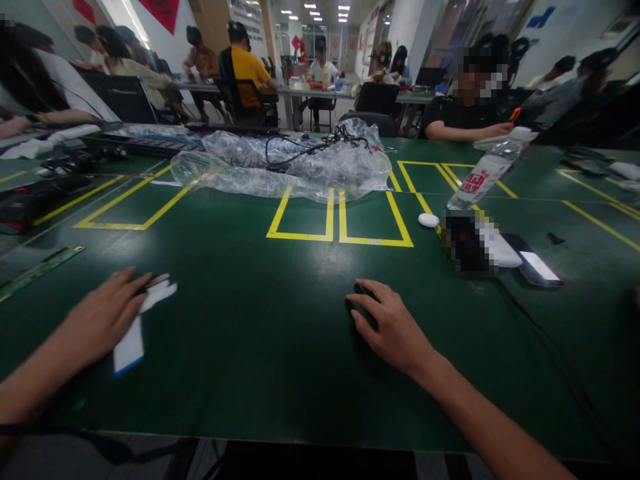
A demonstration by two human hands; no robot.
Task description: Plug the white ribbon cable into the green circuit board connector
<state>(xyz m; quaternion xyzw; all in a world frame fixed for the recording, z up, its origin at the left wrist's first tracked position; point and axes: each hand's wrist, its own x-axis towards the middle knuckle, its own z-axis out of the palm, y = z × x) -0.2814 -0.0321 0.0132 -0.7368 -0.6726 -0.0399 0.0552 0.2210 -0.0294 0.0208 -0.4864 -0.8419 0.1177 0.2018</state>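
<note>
My left hand (105,310) is at the left of the green table, its fingers closed over a white flat ribbon cable (129,348) with a blue end. The cable sticks out below the palm and past the fingertips, where a small dark end shows; its middle is hidden by the hand. Slight blur lies over these fingers. My right hand (393,327) hovers low over or rests on the table right of centre, fingers apart and slightly bent, with nothing in it. To the left of my left hand lies a narrow green circuit board (43,272).
Clear plastic wrap (280,167) with black cables (320,150) on it spans the table's far side. At right are a tilted bottle (487,170), a white oval object (429,220) and a phone (533,260). Yellow tape (375,241) marks the tabletop. A person (470,100) sits opposite.
</note>
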